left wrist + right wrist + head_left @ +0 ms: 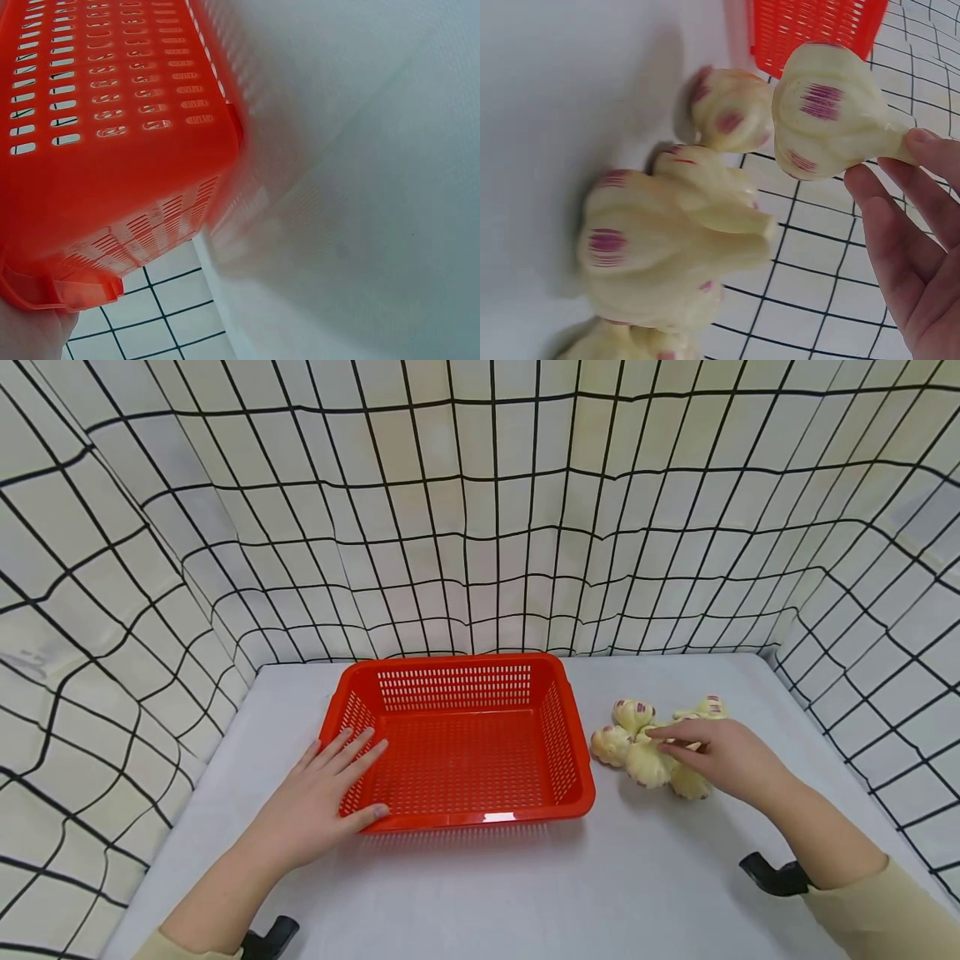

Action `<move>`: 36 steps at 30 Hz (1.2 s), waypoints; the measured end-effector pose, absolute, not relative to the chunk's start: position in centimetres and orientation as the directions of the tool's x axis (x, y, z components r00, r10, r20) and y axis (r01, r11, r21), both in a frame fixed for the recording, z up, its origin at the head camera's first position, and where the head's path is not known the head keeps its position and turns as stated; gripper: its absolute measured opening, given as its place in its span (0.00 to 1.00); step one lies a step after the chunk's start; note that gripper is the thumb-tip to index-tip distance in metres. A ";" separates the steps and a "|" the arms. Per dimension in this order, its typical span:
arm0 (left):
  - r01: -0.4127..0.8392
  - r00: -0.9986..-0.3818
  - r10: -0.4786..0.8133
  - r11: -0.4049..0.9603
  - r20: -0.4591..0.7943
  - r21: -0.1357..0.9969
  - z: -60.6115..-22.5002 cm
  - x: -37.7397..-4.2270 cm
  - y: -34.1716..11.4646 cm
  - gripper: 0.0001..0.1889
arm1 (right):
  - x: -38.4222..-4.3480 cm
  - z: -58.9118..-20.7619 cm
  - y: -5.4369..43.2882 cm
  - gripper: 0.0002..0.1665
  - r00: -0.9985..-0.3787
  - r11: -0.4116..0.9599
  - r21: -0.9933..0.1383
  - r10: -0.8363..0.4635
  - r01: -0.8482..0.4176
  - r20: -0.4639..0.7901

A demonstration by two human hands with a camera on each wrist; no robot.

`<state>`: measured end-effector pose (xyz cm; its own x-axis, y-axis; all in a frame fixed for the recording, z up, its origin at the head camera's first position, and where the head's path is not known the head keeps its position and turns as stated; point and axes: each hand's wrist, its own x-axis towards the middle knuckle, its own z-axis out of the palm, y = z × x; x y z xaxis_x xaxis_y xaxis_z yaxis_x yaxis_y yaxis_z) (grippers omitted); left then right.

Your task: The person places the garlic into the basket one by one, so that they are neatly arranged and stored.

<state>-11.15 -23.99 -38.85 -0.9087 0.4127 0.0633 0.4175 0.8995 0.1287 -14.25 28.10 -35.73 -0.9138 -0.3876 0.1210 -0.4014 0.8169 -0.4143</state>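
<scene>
Right hand (pixel 727 756) pinches garlic bulb (pixel 826 112) by the stem; left hand (pixel 318 806) spread at red basket (pixel 480 820).
Right thumb and fingertips are closed on the stem, likely because it's the slimmest grip and leaves the fat end free; the bulb is at the cluster on the basket's right, near the other bulbs (pixel 671 251) on the bench (pixel 465 893). Left hand is wide open, fingers straight over the basket's left rim, nothing grasped, probably steadying it (pressure can't be judged, left wrist view shows only a sliver of hand). Cluster sits just beside the basket, presumably for short reach.
</scene>
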 end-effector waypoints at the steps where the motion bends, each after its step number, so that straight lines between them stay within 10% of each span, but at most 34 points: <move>1: 0.417 -0.909 0.413 0.900 0.062 0.129 -38.8 -11.1 -23.9 0.45 | -14.4 -35.4 28.1 0.17 -0.912 0.816 -0.410 -0.391 -0.407 0.127; 36: 0.415 -0.910 0.408 0.898 0.076 0.149 -39.0 -11.1 -24.0 0.46 | -24.6 -31.6 17.8 0.19 -0.921 0.736 -0.597 -0.389 -0.319 0.013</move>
